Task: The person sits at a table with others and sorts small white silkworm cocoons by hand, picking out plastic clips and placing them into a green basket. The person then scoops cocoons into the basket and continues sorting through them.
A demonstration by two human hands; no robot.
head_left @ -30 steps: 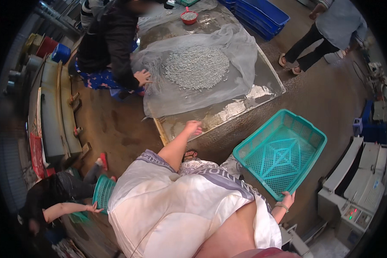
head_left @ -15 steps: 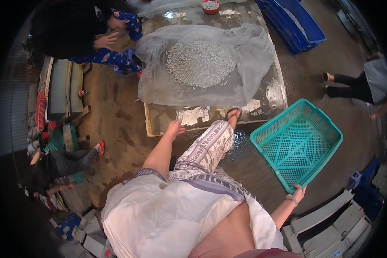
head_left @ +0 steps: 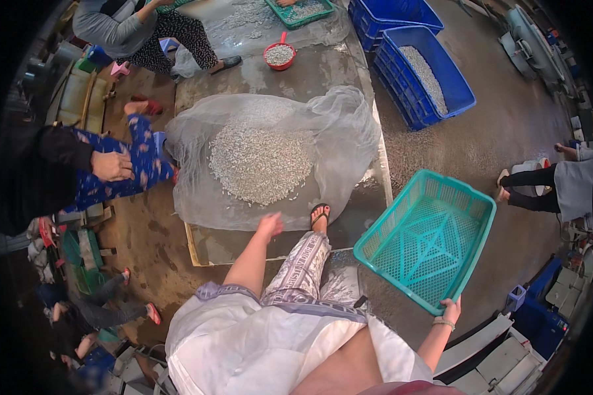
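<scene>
My right hand (head_left: 450,310) grips the near rim of a green perforated plastic basket (head_left: 435,240). The basket hangs tilted out to my right with its inside showing, and nothing lies in it. My left hand (head_left: 269,226) is stretched forward, slightly blurred, fingers loosely apart and holding nothing. Just beyond it, a sheer white net (head_left: 197,191) is spread over a low wet platform (head_left: 221,247). A broad heap of small pale pieces (head_left: 263,158), too small to name, lies on the net. My sandalled foot (head_left: 320,217) rests at the net's near edge.
Farther along the platform are a red handled strainer (head_left: 280,56) and a green tray (head_left: 303,13), both with pale pieces. Blue crates (head_left: 422,79) stand on the right. People sit along the left; another person (head_left: 547,187) is at far right. Wet floor surrounds the platform.
My view has shifted forward and my foot has come onto the platform by the net. The basket stays in my right hand. More of the platform's far end and the crates shows now.
</scene>
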